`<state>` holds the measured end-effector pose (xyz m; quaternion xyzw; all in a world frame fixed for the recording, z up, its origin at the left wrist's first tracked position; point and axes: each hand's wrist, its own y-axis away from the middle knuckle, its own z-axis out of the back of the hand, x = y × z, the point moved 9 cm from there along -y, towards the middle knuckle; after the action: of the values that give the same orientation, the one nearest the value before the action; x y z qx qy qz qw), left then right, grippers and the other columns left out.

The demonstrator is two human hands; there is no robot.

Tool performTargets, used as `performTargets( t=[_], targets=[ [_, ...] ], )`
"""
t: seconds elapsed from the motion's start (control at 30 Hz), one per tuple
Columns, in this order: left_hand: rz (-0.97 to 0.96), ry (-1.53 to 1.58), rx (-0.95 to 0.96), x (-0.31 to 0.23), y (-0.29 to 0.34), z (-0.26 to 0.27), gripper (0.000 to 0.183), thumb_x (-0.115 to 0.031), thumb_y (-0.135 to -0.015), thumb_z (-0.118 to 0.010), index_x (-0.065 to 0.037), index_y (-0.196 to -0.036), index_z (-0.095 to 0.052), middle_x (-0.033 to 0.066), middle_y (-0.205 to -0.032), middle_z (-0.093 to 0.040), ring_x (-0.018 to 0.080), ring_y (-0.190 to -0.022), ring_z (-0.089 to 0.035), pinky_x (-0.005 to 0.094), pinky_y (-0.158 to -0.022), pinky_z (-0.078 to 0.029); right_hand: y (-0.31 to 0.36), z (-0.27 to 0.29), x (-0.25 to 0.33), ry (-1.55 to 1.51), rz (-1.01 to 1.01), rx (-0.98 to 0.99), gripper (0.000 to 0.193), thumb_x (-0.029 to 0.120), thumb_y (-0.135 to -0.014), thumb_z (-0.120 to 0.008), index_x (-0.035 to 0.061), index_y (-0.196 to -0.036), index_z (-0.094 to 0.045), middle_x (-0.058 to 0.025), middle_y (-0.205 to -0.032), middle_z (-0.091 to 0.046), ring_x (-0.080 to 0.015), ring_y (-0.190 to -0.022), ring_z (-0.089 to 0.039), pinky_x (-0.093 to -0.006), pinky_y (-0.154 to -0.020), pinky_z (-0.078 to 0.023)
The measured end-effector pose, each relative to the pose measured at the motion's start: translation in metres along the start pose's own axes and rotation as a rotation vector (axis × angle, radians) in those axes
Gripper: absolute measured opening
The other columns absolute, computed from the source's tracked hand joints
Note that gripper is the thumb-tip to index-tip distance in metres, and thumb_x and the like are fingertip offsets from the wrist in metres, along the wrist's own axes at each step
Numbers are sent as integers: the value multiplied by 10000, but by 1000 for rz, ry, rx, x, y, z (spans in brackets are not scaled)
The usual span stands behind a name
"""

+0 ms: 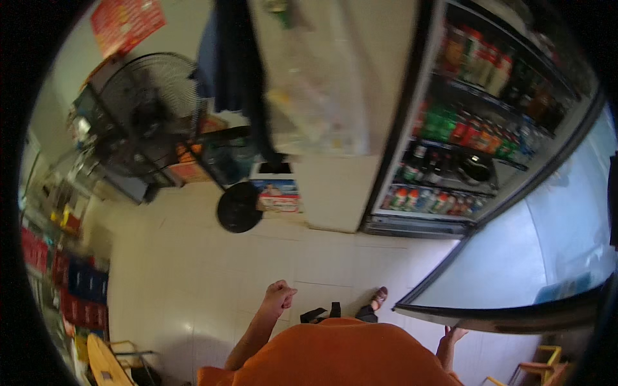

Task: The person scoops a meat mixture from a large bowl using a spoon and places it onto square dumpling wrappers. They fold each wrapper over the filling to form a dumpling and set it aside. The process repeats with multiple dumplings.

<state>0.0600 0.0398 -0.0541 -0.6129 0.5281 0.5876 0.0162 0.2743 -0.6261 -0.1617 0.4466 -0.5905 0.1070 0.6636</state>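
A glass-fronted drinks fridge (pixel 418 226) stands at the right, its shelves lined with bottles and cans. Its fridge door (pixel 476 270) is swung wide toward me. At the door's near edge is my right hand (pixel 454 334), closed against it, with some fingers hidden by the frame. My left hand (pixel 279 297) is held out over the floor in a loose fist, apart from everything around it, and I see nothing in it. On the lower shelves are dark bottles (pixel 425 166), a round metal pot (pixel 475 168) and small bottles (pixel 412 199) with orange-red caps.
A standing fan (pixel 151 96) with a round black base (pixel 239 207) is at the far left. Beside it, a printed carton (pixel 280 195) rests by a pillar (pixel 328 193). Stacked crates (pixel 87 283) and a wooden chair (pixel 106 363) line the left. Another chair (pixel 547 360) is at lower right.
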Motion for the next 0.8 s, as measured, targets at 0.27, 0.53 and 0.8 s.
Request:
performTargets(
  t=[0.27,0.53,0.8],
  targets=[
    [-356,623,-886,35,262,333,369,-26,-857,-657,-178,-656,-387,-44,-553,-327,93,-415,-275,285,-388,-200,113,-151,-167,842,-8,331,458,279,-883,-619,134,-1287,-456,-165,-1123,-578,-291,-879,-579,-432,-701,-512],
    [-610,1105,-736,44,290,436,327,-113,-855,-672,-168,-647,-425,-26,-542,-350,132,-444,-323,304,-432,-249,304,-423,-358,1222,62,1313,322,266,-902,-570,93,-1171,-529,-167,-889,-624,-290,-577,-616,-396,-447,-510],
    [-419,524,-1025,-23,221,600,329,-104,-830,-747,-97,-646,-473,53,-522,-499,172,-444,-502,322,-428,-389,527,-564,-420,1610,438,1472,409,309,-916,-554,57,-1236,-588,-192,-904,-660,-334,-692,-666,-461,-593,-549]
  ],
)
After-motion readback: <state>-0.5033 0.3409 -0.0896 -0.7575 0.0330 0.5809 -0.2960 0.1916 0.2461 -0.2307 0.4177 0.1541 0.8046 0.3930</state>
